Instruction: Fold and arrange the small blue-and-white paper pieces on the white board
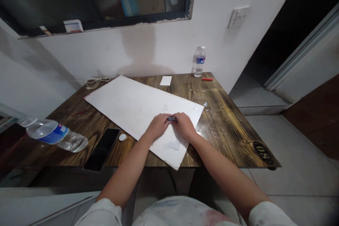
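Over the white board (127, 102), my left hand (158, 125) and my right hand (184, 124) meet, fingers curled inward. Between them they grip a small dark object with a light pattern (172, 119); the fingers cover much of it, and its kind cannot be made out. One small slip of paper (165, 107) lies on the board just beyond my hands. Nearer my body, another pale paper piece (174, 145) rests on the same board.
A large bottle (53, 132) lies on its side at the left, near a phone (102, 148) and a white cap (122, 137). Toward the wall are a cable (97, 82), a white card (166, 81), an upright bottle (199, 63) and a red stick-like item (207, 79).
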`<state>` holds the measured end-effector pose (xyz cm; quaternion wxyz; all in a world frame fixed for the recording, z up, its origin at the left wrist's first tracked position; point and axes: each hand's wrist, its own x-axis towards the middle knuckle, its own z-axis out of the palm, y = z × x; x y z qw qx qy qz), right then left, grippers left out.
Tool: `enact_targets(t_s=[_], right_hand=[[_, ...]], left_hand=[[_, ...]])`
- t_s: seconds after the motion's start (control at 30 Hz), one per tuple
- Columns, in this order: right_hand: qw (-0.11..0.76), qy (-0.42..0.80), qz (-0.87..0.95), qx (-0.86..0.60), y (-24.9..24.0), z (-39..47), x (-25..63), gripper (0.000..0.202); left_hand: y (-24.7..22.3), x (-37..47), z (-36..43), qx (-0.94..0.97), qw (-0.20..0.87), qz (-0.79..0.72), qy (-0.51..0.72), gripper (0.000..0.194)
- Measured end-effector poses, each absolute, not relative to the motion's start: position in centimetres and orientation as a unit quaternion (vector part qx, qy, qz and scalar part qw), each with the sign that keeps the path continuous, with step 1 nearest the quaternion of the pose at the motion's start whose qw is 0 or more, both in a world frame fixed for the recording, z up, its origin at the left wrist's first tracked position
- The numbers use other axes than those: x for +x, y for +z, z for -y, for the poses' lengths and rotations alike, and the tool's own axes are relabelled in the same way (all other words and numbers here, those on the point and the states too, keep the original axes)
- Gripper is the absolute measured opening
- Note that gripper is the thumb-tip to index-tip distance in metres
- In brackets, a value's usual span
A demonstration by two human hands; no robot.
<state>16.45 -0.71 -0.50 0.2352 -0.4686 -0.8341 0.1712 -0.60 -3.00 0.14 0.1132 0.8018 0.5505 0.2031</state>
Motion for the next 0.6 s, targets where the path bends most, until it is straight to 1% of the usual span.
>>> enact_targets(t_s=[0.07,0.23,0.37,0.47,0.6], right_hand=[[0.243,0.17,0.834,-0.466,-0.5,0.7,16.4,0.017],[0.269,0.168,0.819,-0.478,-0.3,0.8,16.3,0.015],[0.274,0.165,0.818,-0.478,-0.4,0.9,16.2,0.014],[0.274,0.163,0.817,-0.48,-0.6,0.9,16.2,0.014],[0.275,0.166,0.815,-0.483,-0.7,0.8,16.2,0.015]], left_hand=[[0.1,-0.6,3.0,0.791,0.097,-0.571,0.196,0.039],[-0.6,-1.2,2.8,0.749,-0.004,-0.633,0.198,0.046],[-1.4,-1.6,2.3,0.762,0.002,-0.625,0.169,0.037],[-1.7,-1.7,2.0,0.764,0.014,-0.621,0.171,0.038],[-1.9,-1.6,1.9,0.756,0.002,-0.629,0.18,0.04]])
